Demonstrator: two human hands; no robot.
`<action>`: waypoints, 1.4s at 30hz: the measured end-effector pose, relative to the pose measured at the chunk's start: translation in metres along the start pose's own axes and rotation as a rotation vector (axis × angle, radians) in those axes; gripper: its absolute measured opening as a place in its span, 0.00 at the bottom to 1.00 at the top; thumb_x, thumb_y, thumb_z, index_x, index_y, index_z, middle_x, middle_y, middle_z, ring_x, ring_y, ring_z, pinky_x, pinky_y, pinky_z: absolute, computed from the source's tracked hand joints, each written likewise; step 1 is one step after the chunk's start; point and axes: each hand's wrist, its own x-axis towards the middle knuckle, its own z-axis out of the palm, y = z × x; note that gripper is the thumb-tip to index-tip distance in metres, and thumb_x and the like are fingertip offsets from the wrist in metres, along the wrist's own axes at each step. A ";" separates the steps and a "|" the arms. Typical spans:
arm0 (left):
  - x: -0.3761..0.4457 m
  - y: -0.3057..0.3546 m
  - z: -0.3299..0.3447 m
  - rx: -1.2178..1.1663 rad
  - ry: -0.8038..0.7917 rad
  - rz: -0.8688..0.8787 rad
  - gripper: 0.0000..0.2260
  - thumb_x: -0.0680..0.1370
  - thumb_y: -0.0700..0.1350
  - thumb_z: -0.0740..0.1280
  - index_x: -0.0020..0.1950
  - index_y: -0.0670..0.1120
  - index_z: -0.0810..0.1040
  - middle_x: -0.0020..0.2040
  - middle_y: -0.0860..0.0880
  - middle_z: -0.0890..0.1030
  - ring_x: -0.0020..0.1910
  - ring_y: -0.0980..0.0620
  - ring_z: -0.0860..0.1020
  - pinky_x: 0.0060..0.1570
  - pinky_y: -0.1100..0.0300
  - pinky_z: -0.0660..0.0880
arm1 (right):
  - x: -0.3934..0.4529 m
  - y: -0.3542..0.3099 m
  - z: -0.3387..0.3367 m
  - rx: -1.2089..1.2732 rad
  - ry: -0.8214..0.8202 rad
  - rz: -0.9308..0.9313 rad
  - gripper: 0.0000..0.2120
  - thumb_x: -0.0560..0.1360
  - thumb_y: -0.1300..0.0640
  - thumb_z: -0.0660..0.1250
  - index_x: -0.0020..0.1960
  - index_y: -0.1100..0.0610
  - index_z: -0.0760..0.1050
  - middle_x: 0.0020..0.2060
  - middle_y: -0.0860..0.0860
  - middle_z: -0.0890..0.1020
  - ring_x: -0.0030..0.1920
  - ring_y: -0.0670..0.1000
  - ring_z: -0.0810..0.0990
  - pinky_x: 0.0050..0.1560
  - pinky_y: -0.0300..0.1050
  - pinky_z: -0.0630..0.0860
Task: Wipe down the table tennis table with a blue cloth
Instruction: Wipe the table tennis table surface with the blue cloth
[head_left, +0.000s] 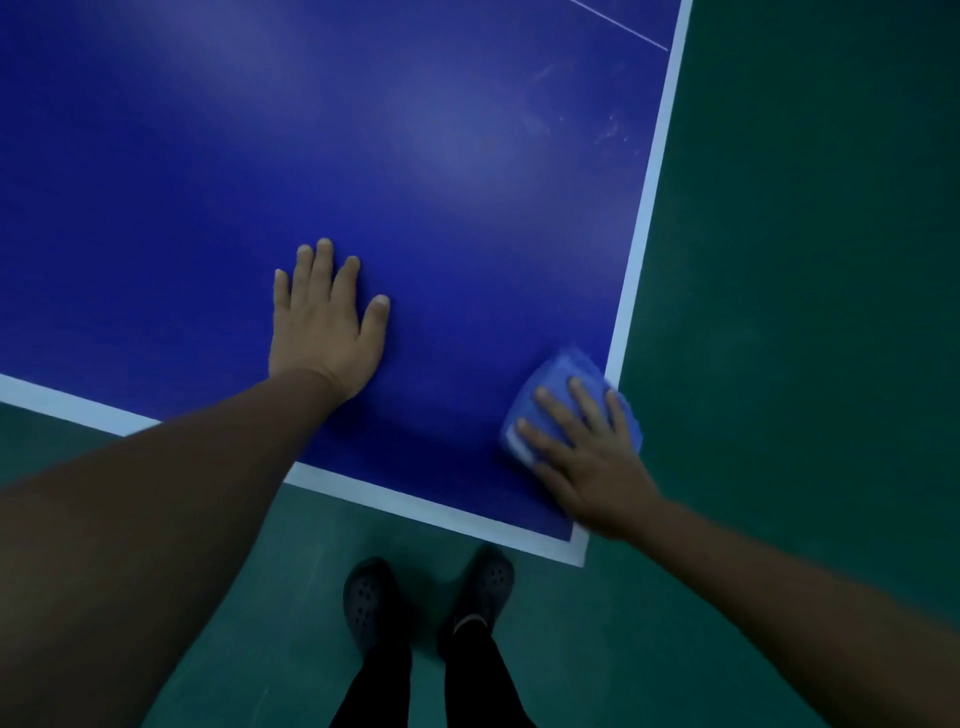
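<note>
Head view puts the wiping step under way: the right hand (582, 457) presses the blue cloth (566, 400) flat with straight fingers at the desk's (363, 130) near right corner, against its right edge, while the left hand (324, 317) rests flat, grip released, near the front edge. Next, I judge, the cloth should sweep toward the smudges (608, 130) farther along the right edge; the cloth is blurred, and the desk's far side is cut off.

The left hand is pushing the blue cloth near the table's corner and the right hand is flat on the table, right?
Swapped: in the head view, the right hand pushes the blue cloth near the corner; the left hand lies flat on the table.
</note>
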 end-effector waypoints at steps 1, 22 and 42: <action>-0.001 0.001 0.002 0.038 0.006 0.005 0.30 0.83 0.60 0.48 0.80 0.44 0.56 0.82 0.43 0.48 0.80 0.46 0.42 0.77 0.45 0.39 | 0.009 0.005 -0.004 0.022 0.011 0.115 0.24 0.82 0.41 0.51 0.77 0.43 0.64 0.79 0.49 0.59 0.79 0.62 0.53 0.73 0.73 0.54; 0.000 0.010 0.004 0.075 0.136 -0.159 0.30 0.80 0.56 0.50 0.77 0.39 0.64 0.78 0.38 0.60 0.79 0.40 0.55 0.77 0.40 0.51 | 0.230 0.036 -0.040 -0.067 0.017 -0.068 0.25 0.84 0.41 0.43 0.80 0.43 0.55 0.81 0.49 0.55 0.80 0.61 0.49 0.73 0.72 0.54; 0.002 0.003 0.011 0.213 0.104 -0.113 0.24 0.83 0.53 0.47 0.76 0.49 0.68 0.79 0.44 0.61 0.78 0.39 0.58 0.68 0.24 0.52 | 0.509 0.062 -0.094 0.000 0.099 0.132 0.28 0.82 0.45 0.49 0.81 0.45 0.51 0.81 0.52 0.52 0.79 0.66 0.49 0.72 0.76 0.47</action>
